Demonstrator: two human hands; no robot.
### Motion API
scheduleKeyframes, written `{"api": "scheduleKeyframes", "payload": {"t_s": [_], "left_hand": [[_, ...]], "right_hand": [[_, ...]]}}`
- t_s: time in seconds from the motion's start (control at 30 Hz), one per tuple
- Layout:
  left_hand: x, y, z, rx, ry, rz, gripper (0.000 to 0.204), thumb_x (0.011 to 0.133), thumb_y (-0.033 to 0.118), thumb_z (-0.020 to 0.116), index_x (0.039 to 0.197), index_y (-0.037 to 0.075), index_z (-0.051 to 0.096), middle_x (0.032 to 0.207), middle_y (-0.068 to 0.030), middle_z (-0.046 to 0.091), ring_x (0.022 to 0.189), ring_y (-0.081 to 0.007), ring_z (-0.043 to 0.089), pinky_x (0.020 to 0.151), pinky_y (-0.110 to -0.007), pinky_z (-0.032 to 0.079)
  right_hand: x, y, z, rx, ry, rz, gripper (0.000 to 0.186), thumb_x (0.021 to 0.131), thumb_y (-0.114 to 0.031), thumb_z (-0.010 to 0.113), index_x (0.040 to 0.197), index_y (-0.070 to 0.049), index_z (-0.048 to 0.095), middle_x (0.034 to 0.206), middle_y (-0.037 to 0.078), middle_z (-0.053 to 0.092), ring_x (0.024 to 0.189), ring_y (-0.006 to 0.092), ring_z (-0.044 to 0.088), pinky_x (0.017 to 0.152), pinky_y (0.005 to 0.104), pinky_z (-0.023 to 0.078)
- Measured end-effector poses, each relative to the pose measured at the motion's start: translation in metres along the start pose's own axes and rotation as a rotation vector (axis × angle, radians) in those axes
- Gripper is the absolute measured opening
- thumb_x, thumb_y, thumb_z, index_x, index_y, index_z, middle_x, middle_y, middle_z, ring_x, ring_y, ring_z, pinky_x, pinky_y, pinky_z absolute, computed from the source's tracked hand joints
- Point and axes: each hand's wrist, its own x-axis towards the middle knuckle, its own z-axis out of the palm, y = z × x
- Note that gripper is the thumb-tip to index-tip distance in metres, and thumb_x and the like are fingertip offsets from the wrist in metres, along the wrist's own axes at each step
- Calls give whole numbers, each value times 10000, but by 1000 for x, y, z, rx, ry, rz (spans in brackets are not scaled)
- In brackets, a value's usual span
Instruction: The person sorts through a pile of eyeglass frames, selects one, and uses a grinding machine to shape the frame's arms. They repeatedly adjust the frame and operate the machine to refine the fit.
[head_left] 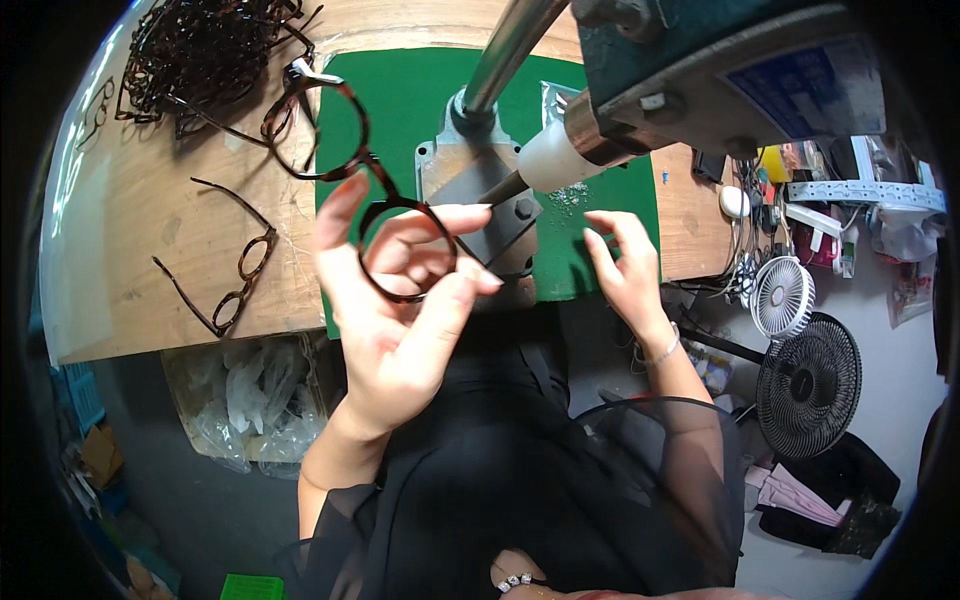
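My left hand (395,335) is raised over the near side of the green mat. Its fingers and thumb grip a round, dark tortoiseshell eyeglass frame (383,180), held tilted with one rim by the palm and the other up and left. Right behind the fingers stands a bench press with a metal base (455,170) and a rod under a white collar (553,160). My right hand (628,268) hovers at the mat's right side, fingers loosely apart, holding nothing. Small pale shavings (570,198) lie on the mat near it.
A heap of tortoiseshell frames (205,65) fills the table's far left. Another eyeglass frame (271,236) lies on the wood at left. The press head (730,90) overhangs the right. A white fan (783,298), a black fan (808,385) and cables stand at right; plastic bags (255,395) sit below left.
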Motion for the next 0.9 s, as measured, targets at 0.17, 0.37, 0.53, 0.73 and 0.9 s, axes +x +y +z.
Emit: {"api": "scheduleKeyframes", "payload": {"t_s": [0.17,0.37,0.53,0.73,0.9], "left_hand": [[-1,12,3,-224,-55,-182,742,748,-1,548,1321,100,89,1171,-224,426,826,-231,577,666,-289,496],[-6,12,-6,-278,-45,-489,404,914,364,321,699,33,404,965,-258,518,580,-195,563,512,-263,504],[-11,17,4,-172,-88,-611,227,907,235,399,934,10,399,914,-224,547,532,-165,538,537,-249,471],[-17,9,7,-75,-280,-590,399,867,24,428,1237,-5,282,973,-126,551,610,-87,541,574,-205,464],[-21,15,-1,-162,-241,-618,382,849,4,450,1211,10,329,1017,-128,538,652,-86,541,601,-218,475]], "right_hand": [[-10,17,30,269,48,289,53,757,-56,594,786,-16,576,721,56,540,606,126,516,551,241,427],[-2,13,32,87,18,192,79,726,-67,622,790,-44,581,714,59,539,668,196,508,603,291,418],[-4,15,33,57,34,152,97,712,-93,644,778,-52,587,704,45,535,664,184,509,604,291,412],[9,17,27,28,-75,145,100,717,-134,643,736,-59,579,692,43,521,652,194,497,609,302,406],[19,-36,-11,391,-157,161,69,774,-33,569,787,-3,508,701,54,478,637,145,476,595,227,397]]}}
